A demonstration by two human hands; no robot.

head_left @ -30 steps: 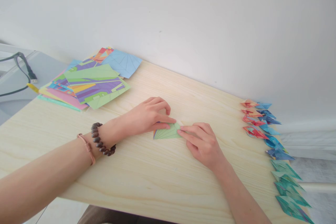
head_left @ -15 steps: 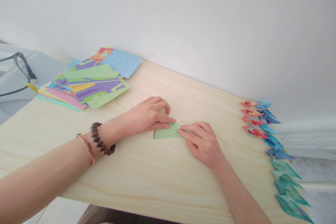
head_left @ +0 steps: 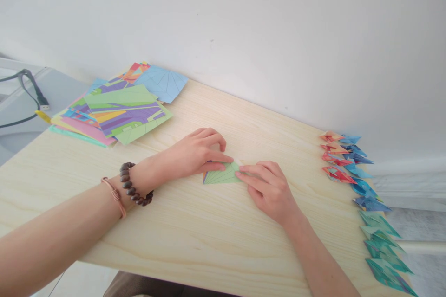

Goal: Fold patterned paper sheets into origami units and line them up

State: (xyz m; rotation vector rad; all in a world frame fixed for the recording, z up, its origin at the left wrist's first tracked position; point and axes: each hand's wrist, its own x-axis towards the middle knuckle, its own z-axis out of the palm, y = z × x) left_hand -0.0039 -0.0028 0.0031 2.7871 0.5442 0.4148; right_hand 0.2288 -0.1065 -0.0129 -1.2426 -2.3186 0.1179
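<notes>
A small folded sheet of green origami paper [head_left: 222,175], printed with crease lines, lies on the wooden table between my hands. A sliver of orange and purple shows at its left edge. My left hand [head_left: 195,153] reaches in from the left, its thumb and index finger pressed on the paper's upper edge and the other fingers curled. At the paper's right corner, my right hand [head_left: 270,188] pinches with its fingers closed; its thumb is partly hidden. A dark bead bracelet [head_left: 131,185] and a copper-coloured bangle [head_left: 114,196] circle my left wrist.
A loose pile of patterned origami sheets [head_left: 130,118] covers the table's far left. Several folded paper pieces line the right edge: red ones [head_left: 336,160], blue ones [head_left: 364,188] and green ones [head_left: 383,243]. Behind stands a white wall [head_left: 244,32]. A black USB cable [head_left: 33,86] lies beyond the left edge.
</notes>
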